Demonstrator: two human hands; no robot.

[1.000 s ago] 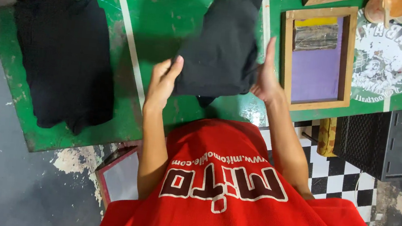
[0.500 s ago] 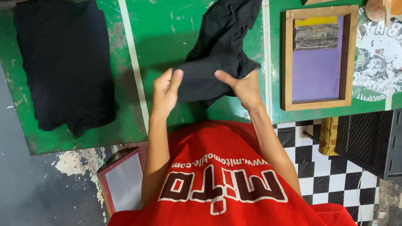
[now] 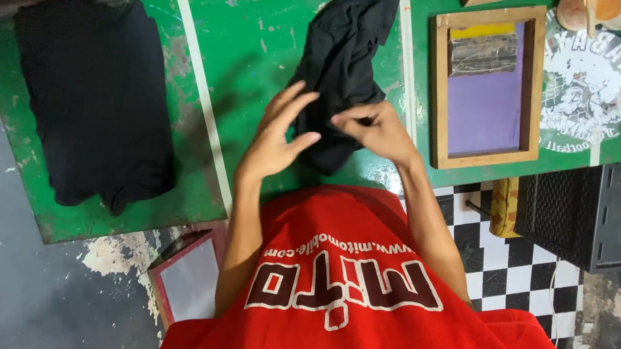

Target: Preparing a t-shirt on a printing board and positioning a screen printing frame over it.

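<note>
A crumpled black garment (image 3: 344, 62) lies bunched on the green painted table (image 3: 256, 30), stretching away from me. My right hand (image 3: 374, 130) pinches its near edge with fingers closed on the cloth. My left hand (image 3: 277, 140) is beside it on the left, fingers spread and touching the garment's near left side. A second black garment (image 3: 95, 98) lies flat at the table's left end, apart from both hands. My red shirt fills the bottom of the view.
A wooden screen-printing frame (image 3: 487, 85) with a purple mesh lies right of the garment, a printed white design (image 3: 584, 95) beyond it. A black box (image 3: 607, 209) stands at the right over checkered floor. A framed panel (image 3: 188, 281) leans below the table.
The garment was held spread between both hands; it has since been gathered into a narrow bunch. My right hand moved in leftward onto its near edge, and my left hand opened beside it.
</note>
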